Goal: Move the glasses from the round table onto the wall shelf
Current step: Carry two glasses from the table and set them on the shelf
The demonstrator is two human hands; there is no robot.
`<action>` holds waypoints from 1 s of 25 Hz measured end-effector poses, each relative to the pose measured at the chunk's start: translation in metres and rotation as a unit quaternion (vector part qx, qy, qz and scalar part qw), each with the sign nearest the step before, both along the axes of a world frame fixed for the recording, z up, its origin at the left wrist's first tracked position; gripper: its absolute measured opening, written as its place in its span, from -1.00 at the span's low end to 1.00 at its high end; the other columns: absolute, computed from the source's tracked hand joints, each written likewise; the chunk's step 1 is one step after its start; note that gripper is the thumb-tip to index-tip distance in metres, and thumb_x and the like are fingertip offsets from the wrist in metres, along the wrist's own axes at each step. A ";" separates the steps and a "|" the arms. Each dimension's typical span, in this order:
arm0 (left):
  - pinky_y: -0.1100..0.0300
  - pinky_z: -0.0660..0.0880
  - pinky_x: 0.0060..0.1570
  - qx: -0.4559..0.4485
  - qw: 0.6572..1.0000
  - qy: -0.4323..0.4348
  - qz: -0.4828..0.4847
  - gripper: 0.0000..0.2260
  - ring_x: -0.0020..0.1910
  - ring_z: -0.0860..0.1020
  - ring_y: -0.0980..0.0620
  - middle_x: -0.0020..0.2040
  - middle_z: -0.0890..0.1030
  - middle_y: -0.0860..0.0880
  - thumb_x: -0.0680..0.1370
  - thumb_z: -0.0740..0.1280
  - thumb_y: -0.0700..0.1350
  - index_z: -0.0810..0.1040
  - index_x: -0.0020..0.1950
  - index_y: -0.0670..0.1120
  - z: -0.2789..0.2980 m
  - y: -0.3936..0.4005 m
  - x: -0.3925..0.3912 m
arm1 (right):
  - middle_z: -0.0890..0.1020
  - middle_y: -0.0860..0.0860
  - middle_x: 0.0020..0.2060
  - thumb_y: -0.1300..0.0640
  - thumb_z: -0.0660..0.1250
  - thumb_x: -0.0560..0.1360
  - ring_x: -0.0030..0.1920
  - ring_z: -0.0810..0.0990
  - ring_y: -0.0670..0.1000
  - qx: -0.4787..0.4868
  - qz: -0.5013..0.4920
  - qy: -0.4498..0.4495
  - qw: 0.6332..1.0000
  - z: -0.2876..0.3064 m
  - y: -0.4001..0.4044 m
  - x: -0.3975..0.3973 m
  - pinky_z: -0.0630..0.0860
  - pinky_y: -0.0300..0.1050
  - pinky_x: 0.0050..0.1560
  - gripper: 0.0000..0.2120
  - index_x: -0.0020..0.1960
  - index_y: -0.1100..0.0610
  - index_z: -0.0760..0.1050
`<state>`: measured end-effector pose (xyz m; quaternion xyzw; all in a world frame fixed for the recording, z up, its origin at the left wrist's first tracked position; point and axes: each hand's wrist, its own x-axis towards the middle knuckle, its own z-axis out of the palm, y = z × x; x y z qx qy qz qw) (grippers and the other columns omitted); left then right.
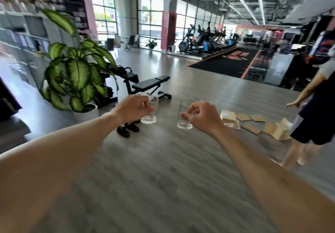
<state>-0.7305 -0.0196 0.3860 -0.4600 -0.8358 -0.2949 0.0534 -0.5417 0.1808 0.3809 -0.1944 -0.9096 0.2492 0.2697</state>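
I carry two clear, empty drinking glasses in the air over a grey floor. My left hand grips one glass by its side near the rim. My right hand pinches the other glass at its upper wall. Both glasses hang upright at about the same height, roughly a hand's width apart. The round table is not in view. Blurred shelves run along the wall at the far left.
A large potted plant in a white pot stands left of my arms. Behind it is a black weight bench, with black shoes on the floor. Cardboard pieces lie to the right, beside a standing person.
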 end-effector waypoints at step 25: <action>0.01 0.58 0.06 0.034 0.925 0.016 0.378 -0.78 0.02 0.66 -0.04 0.01 0.71 -0.06 0.51 0.44 0.13 0.58 -0.09 -0.01 0.033 -0.174 -0.401 | 0.56 -0.18 -0.29 -0.16 0.56 0.31 -0.26 0.52 -0.20 0.034 0.365 0.056 0.929 0.034 -0.092 -0.615 0.36 -0.29 -0.31 -0.73 -0.38 -0.12 0.51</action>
